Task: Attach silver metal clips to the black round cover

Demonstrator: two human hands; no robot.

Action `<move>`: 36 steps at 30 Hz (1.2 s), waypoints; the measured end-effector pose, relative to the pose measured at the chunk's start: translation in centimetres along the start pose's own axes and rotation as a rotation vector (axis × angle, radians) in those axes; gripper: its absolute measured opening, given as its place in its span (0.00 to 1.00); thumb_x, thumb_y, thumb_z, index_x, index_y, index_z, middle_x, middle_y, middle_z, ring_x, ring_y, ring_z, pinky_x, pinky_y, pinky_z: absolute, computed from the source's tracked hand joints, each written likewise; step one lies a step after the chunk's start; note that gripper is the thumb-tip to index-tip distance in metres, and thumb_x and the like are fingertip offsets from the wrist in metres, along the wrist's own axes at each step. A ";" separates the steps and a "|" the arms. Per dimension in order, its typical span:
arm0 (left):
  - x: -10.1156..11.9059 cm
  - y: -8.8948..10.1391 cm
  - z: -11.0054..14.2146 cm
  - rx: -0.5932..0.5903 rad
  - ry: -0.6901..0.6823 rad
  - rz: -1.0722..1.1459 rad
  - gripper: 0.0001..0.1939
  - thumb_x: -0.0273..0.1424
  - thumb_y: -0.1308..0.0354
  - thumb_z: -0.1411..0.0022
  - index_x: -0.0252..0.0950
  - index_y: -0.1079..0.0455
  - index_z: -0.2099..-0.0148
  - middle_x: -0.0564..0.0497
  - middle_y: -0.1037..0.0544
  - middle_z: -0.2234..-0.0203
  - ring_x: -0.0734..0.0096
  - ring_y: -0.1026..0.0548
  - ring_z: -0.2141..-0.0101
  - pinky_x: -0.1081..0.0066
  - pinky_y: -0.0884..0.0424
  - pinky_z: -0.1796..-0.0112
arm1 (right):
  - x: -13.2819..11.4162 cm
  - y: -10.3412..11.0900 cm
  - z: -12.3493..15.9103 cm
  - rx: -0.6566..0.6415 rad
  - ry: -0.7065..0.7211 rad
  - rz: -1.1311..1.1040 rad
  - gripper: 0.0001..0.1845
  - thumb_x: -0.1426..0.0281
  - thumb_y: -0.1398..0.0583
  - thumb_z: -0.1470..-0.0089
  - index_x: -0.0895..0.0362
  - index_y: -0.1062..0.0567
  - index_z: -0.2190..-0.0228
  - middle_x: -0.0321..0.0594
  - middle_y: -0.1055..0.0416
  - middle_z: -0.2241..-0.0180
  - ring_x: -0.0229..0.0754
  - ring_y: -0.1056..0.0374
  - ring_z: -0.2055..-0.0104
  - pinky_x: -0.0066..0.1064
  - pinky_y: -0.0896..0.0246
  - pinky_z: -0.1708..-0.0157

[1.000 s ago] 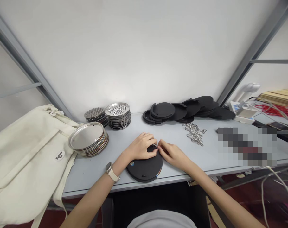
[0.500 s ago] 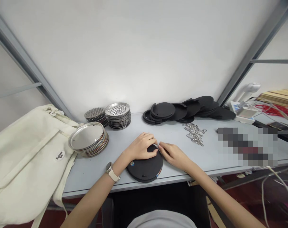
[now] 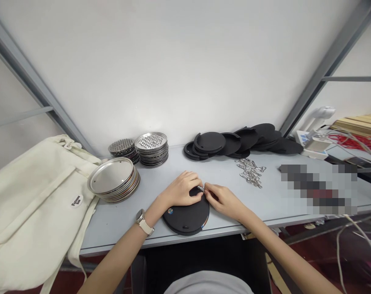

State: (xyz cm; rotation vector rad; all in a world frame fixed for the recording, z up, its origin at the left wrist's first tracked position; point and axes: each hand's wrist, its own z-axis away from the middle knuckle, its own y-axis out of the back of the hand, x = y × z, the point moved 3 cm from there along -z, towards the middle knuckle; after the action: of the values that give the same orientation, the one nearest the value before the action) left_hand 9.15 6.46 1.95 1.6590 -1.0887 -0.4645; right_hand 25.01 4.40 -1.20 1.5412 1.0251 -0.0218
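A round black disc (image 3: 185, 216) lies flat at the table's front edge, with a small slot near its front and a strip of colour along its right rim. My left hand (image 3: 185, 189) is closed over the disc's far part, thumb and fingers curled at its upper right. My right hand (image 3: 223, 200), fingers pinched at the disc's far right edge, holds a small silver metal clip (image 3: 201, 188). The clip reaches across to my left fingertips, which partly hide it. To the right lies a loose pile of silver metal clips (image 3: 251, 173).
Stacks of round metal plates (image 3: 110, 176) and embossed metal discs (image 3: 151, 143) stand at the left, beside a cream bag (image 3: 35, 212). Overlapping black discs (image 3: 211, 143) line the wall. A pixelated patch (image 3: 318, 189) covers something at the right, near a small white device (image 3: 315, 147).
Both hands stay at the disc's far right edge. The silver clip between my fingertips has tilted slightly, and my right fingers have shifted a little. The disc has not visibly moved.
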 end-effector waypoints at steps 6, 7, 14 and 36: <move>0.0 0.1 0.0 -0.008 -0.001 0.010 0.05 0.32 0.47 0.41 0.36 0.34 0.62 0.50 0.31 0.67 0.67 0.33 0.63 0.66 0.38 0.57 | -0.2 0.1 0.0 0.010 -0.012 0.004 0.09 0.70 0.52 0.41 0.54 0.38 0.72 0.33 0.36 0.77 0.36 0.42 0.77 0.26 0.50 0.74; 0.0 0.1 0.0 -0.006 0.000 0.009 0.05 0.31 0.47 0.41 0.36 0.34 0.62 0.50 0.31 0.67 0.67 0.33 0.62 0.66 0.38 0.57 | -0.2 0.1 0.0 0.011 -0.017 0.008 0.08 0.70 0.52 0.40 0.54 0.38 0.72 0.33 0.37 0.77 0.36 0.42 0.77 0.26 0.50 0.74; -0.1 -0.1 -0.2 0.006 0.003 -0.015 0.03 0.29 0.49 0.40 0.36 0.36 0.62 0.50 0.31 0.68 0.67 0.33 0.62 0.67 0.38 0.58 | -0.1 0.1 -0.1 0.040 -0.048 0.004 0.09 0.69 0.53 0.40 0.54 0.40 0.72 0.31 0.40 0.79 0.35 0.44 0.79 0.26 0.51 0.75; 0.6 0.5 0.0 0.015 -0.004 0.057 0.10 0.26 0.49 0.45 0.36 0.38 0.58 0.48 0.30 0.66 0.66 0.31 0.64 0.66 0.34 0.60 | 0.6 -0.2 -0.1 -0.032 -0.047 -0.013 0.15 0.65 0.57 0.36 0.55 0.34 0.69 0.38 0.33 0.75 0.39 0.37 0.75 0.29 0.45 0.71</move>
State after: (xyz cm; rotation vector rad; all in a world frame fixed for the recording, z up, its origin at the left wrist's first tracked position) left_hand 9.26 5.92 2.51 1.6359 -1.1416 -0.4238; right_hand 25.23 4.79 -1.63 1.4985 0.9935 -0.0504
